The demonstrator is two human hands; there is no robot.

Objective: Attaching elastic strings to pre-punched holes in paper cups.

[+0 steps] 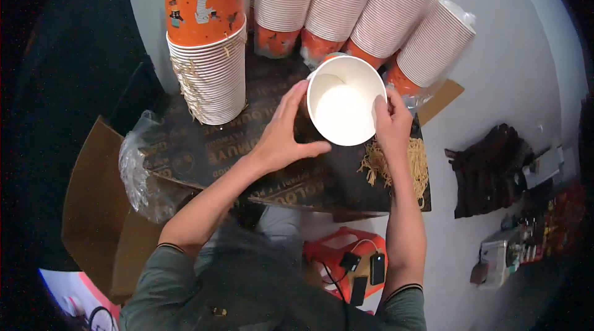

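Holding the paper cup [344, 108] tilted over the dark worktop [204, 145], your left hand [281, 136] clamps its near wall while your right hand [390, 117] pinches the rim, seemingly steadying it beside loose string handles [396, 164].

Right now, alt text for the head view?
Both hands, left and right, hold an empty white paper cup over a dark board. Cup stacks stand behind it, and yellow strings lie under the right wrist.

White paper cup [344, 110], empty, tilted mouth-up above dark board.
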